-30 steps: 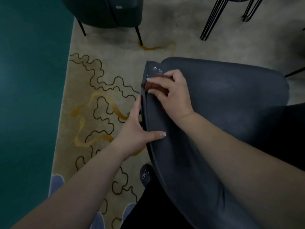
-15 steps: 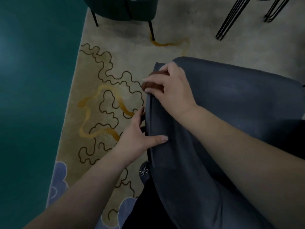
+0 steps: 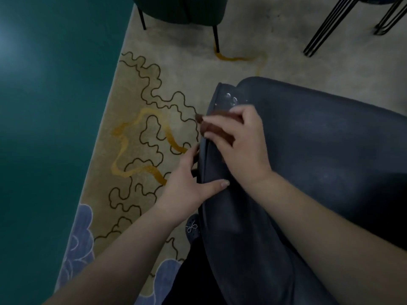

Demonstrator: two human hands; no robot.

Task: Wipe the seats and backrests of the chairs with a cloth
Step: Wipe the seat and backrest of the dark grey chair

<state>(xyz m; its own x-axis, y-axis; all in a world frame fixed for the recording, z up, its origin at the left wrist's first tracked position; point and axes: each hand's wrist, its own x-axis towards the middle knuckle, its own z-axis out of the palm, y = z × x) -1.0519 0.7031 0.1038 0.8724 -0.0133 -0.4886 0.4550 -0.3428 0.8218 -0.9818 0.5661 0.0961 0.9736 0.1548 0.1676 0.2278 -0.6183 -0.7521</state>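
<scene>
A dark grey chair [image 3: 319, 150] fills the right half of the view, seen from above. My right hand [image 3: 240, 139] presses a small brown cloth [image 3: 217, 126] against the chair's left edge, fingers curled over it. A few wet, shiny spots [image 3: 230, 100] show on the chair just above the cloth. My left hand [image 3: 191, 183] grips the same edge lower down, its thumb lying on the chair's top surface and its fingers hidden behind the rim.
A beige rug [image 3: 154, 119] with dark squiggly lines, yellow streaks and blue shapes lies under the chair. Teal floor [image 3: 48, 128] borders it on the left. A dark green chair [image 3: 182, 9] stands at the top, black metal legs [image 3: 323, 29] at top right. My dark shoe [image 3: 192, 226] shows below.
My right hand and the cloth slid back down the chair's left edge, uncovering wet spots near the corner. My left hand has kept its grip on the rim.
</scene>
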